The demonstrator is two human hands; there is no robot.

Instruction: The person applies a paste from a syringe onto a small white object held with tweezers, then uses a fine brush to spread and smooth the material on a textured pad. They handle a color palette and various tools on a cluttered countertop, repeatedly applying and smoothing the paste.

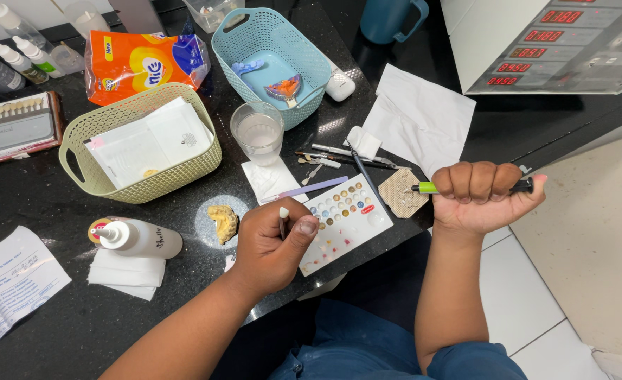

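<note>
Left hand sits closest, forearm angled in from below, thumb and fingers pinched around a small white-tipped piece on a pin, just over the near corner of the white palette with its rows of coloured dabs. Right hand hangs past the counter edge, knuckles up, fist wrapped tight round a green-and-black pen-like tool, wrist cocked back. Looks risky: a loosened pinch could drop that tiny piece onto the black counter beside the yellowish dental cast, and a stray elbow could tip the glass of water.
</note>
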